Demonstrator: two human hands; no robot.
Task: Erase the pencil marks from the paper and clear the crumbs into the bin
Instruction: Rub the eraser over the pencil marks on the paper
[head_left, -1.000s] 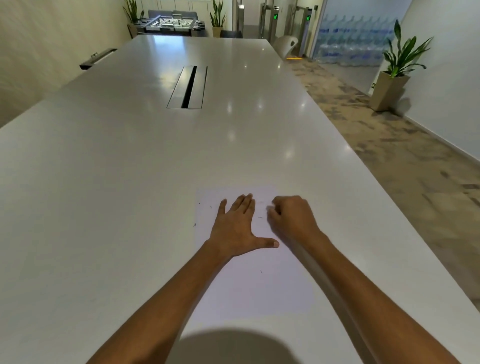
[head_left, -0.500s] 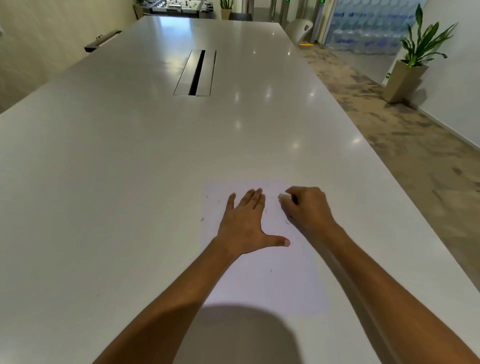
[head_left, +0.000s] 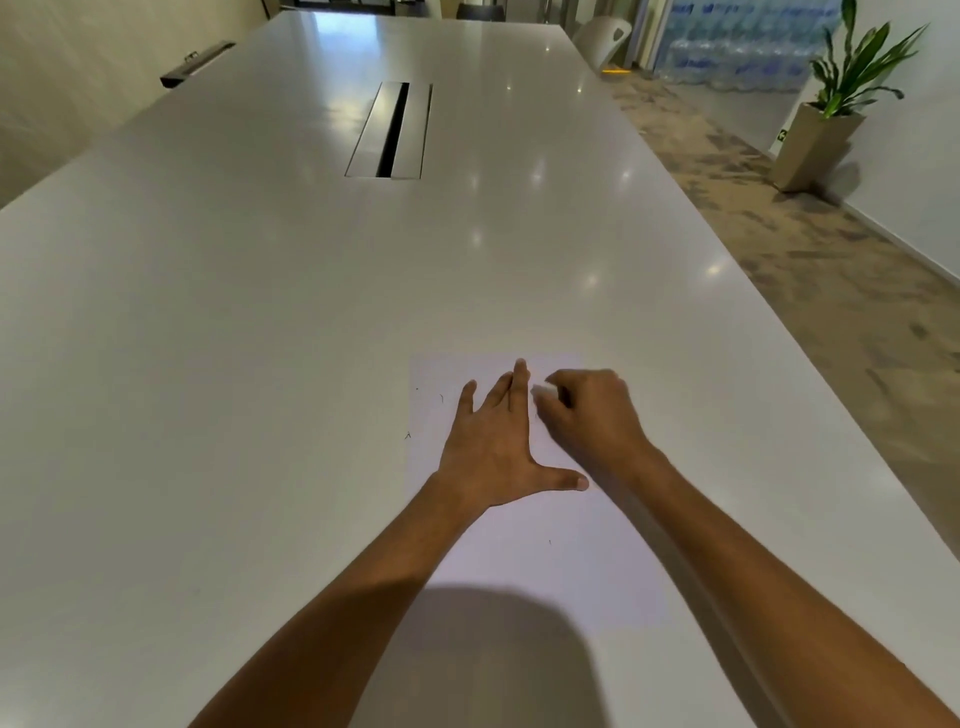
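Note:
A white sheet of paper (head_left: 561, 561) lies flat on the white table (head_left: 260, 364) in front of me. My left hand (head_left: 498, 441) presses flat on the sheet, fingers spread and thumb stretched to the right. My right hand (head_left: 592, 415) is curled on a small white eraser (head_left: 543, 393), whose tip shows at the fingertips and touches the paper near its far edge, right beside my left fingers. A few thin dark crumbs or pencil specks (head_left: 441, 398) lie on the sheet's left part and just off its left edge. No bin is in view.
A cable slot (head_left: 390, 131) with a dark gap is set into the table's middle, far ahead. The table's right edge runs beside a patterned floor. A potted plant (head_left: 826, 119) stands by the right wall. A white chair (head_left: 602, 36) sits at the far end.
My right hand has shifted with the eraser along the sheet's far part, ending closer to my left fingers. The left hand stays pressed on the paper. The view has tilted downward.

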